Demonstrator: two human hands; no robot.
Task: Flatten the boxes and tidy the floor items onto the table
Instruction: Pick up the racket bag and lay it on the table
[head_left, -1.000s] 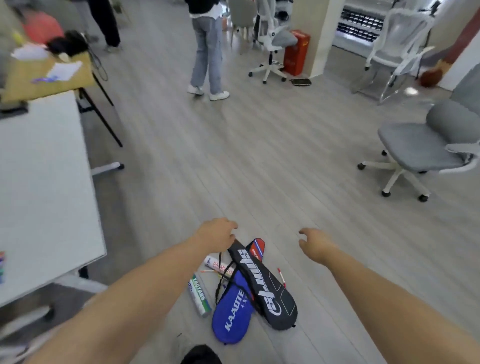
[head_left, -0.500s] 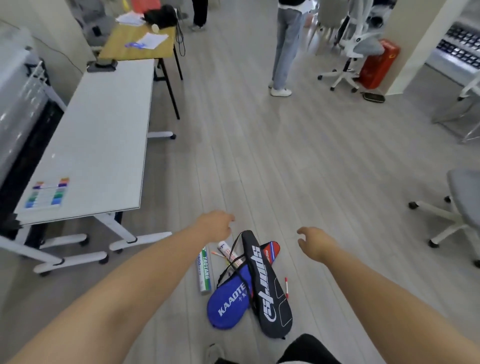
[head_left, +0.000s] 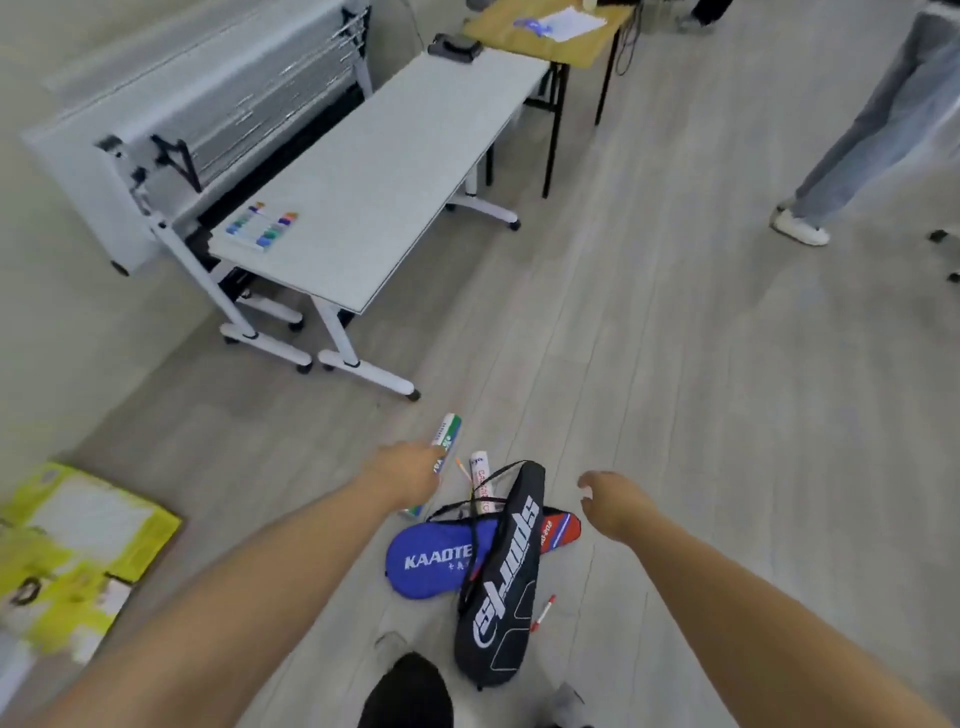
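A: Two hands are out over the floor pile. Left hand (head_left: 410, 475) sits across the green shuttle tube (head_left: 448, 430). It's seen from the back, so I can't tell if the fingers are round the tube or just above it. Right hand (head_left: 613, 499) is loosely curled and holds nothing, just beside the red racket cover (head_left: 561, 529).

B: Where's the pile relative to the table?

A: On the floor, near the feet of the white table (head_left: 395, 171). Nothing from the pile is on top yet. Black racket cover (head_left: 506, 577) lies across the blue racket cover (head_left: 434, 561). Its strap (head_left: 498, 467) appears to loop over the white tube (head_left: 479, 480). Red pen (head_left: 543, 613) lies loose beside the black cover.

B: Failure modes?

A: Tubes are round, so a sloppy grab likely rolls the green one off under the table. The strap looks likely to snag: lift the black cover and the white tube may drag or get flicked away. The pen is small, easy to miss or tread on. Yellow box (head_left: 88, 540) lies flat on the floor to the left, a slip risk on the way to the table.

B: Mitigation?

A: My call: tubes first, then covers one at a time, pen last.
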